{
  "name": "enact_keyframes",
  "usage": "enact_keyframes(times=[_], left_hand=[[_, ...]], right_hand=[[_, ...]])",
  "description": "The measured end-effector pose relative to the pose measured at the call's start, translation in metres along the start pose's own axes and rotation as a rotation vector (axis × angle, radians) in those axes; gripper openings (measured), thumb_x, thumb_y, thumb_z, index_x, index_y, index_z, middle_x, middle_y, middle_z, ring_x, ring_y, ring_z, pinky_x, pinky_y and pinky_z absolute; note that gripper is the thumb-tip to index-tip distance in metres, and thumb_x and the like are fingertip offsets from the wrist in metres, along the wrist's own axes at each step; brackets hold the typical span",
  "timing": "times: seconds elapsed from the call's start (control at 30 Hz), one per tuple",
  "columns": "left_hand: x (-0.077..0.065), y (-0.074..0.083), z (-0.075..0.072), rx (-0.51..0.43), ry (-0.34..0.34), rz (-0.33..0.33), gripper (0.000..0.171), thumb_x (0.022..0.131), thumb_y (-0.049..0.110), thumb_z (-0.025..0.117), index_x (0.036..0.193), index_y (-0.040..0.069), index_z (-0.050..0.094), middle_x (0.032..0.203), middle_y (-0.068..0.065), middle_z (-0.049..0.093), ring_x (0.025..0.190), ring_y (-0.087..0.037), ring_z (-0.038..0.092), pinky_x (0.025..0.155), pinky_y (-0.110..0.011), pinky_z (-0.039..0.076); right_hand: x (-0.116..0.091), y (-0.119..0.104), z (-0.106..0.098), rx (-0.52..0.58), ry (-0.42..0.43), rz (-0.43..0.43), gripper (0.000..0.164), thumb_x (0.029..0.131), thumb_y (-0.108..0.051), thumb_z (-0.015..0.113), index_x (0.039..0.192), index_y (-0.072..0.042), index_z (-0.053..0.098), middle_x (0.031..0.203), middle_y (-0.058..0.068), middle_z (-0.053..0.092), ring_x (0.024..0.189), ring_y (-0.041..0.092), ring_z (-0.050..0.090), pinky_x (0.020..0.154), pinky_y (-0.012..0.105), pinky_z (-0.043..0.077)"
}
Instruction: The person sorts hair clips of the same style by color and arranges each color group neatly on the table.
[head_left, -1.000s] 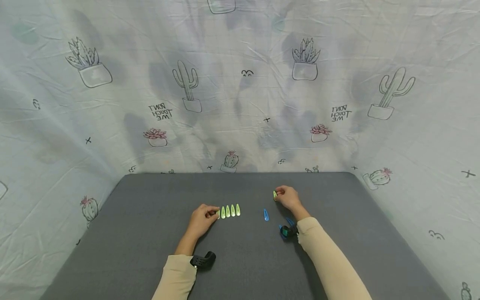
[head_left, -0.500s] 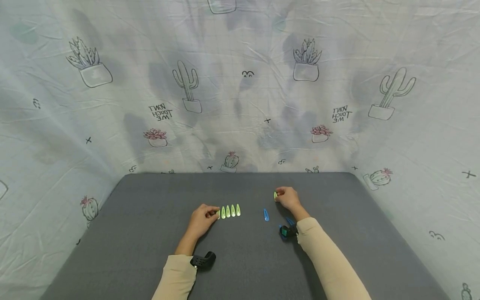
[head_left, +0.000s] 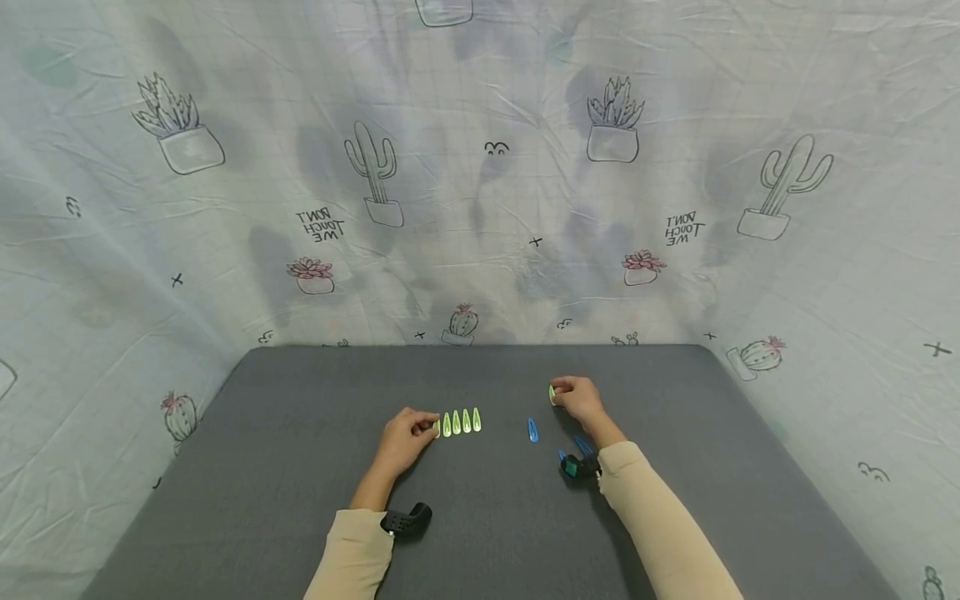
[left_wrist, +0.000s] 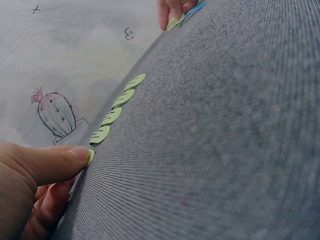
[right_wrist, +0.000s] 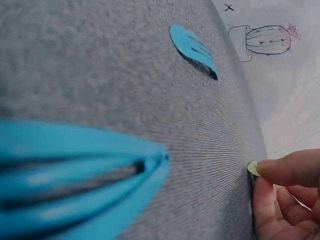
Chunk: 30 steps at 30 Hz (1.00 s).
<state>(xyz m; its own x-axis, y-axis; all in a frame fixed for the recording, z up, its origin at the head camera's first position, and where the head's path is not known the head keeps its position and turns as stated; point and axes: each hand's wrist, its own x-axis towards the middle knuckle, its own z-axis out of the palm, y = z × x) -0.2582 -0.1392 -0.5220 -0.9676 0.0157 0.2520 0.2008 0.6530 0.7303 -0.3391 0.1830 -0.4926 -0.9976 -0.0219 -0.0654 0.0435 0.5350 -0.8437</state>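
Observation:
My left hand (head_left: 402, 438) pinches a yellow-green snap hair clip (left_wrist: 90, 158) between thumb and finger, at the left end of a row. Several more yellow-green hair clips (head_left: 456, 422) lie side by side in that row, just right of the hand. My right hand (head_left: 581, 399) pinches another yellow-green hair clip (right_wrist: 253, 168), mostly covered by the fingertips. Nearer to me, a blue hair clip (head_left: 532, 430) lies alone between the row and the right forearm. More blue hair clips (head_left: 582, 445) are by the right wrist, partly hidden by the wrist camera; one looms large in the right wrist view.
The grey cloth-covered table (head_left: 480, 533) reaches back to a white curtain (head_left: 480, 208) printed with cacti, which also hangs at both sides. A black wrist camera (head_left: 407, 521) sticks out from the left wrist, another camera (head_left: 579, 467) from the right.
My right hand has shifted slightly towards me and to the right, still pinching its yellow-green clip. The left hand and the row have stayed in place.

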Motion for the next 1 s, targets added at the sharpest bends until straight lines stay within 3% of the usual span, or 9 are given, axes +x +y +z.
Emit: enact_keyframes(times=[0.17,0.53,0.77,1.0], left_hand=[[0.0,0.0,0.001,-0.002,-0.003,-0.005,0.02,0.081,0.01,0.074,0.101,0.011,0.074,0.081,0.0,0.057,0.069,-0.009,0.046,0.064,-0.027,0.04],[0.001,-0.001,0.0,-0.009,-0.011,-0.014,0.021,0.081,0.01,0.073,0.102,0.011,0.074,0.083,-0.001,0.057,0.069,-0.009,0.047,0.064,-0.027,0.04],[0.001,0.0,-0.001,-0.005,-0.009,-0.008,0.021,0.081,0.01,0.074,0.102,0.01,0.074,0.083,-0.001,0.057,0.069,-0.01,0.046,0.064,-0.028,0.04],[0.001,0.0,-0.002,0.004,-0.011,-0.012,0.021,0.081,0.011,0.074,0.102,0.011,0.074,0.083,0.0,0.057,0.069,-0.009,0.047,0.064,-0.027,0.04]], right_hand=[[-0.005,0.002,-0.002,0.067,-0.027,-0.005,0.035,0.086,0.002,0.061,0.121,0.005,0.061,0.101,0.018,0.063,0.089,0.023,0.06,0.074,0.033,0.05],[-0.012,-0.002,-0.001,0.315,-0.109,0.006,0.038,0.087,0.008,0.056,0.125,0.009,0.056,0.085,0.004,0.06,0.077,0.01,0.058,0.079,0.031,0.052],[-0.021,-0.009,0.009,0.358,-0.141,0.008,0.038,0.087,0.006,0.057,0.125,0.007,0.056,0.083,0.001,0.058,0.078,0.011,0.056,0.082,0.033,0.051],[-0.027,-0.018,0.022,0.409,-0.163,-0.011,0.038,0.086,0.009,0.058,0.123,0.011,0.055,0.08,0.004,0.059,0.074,0.009,0.056,0.074,0.025,0.05]])
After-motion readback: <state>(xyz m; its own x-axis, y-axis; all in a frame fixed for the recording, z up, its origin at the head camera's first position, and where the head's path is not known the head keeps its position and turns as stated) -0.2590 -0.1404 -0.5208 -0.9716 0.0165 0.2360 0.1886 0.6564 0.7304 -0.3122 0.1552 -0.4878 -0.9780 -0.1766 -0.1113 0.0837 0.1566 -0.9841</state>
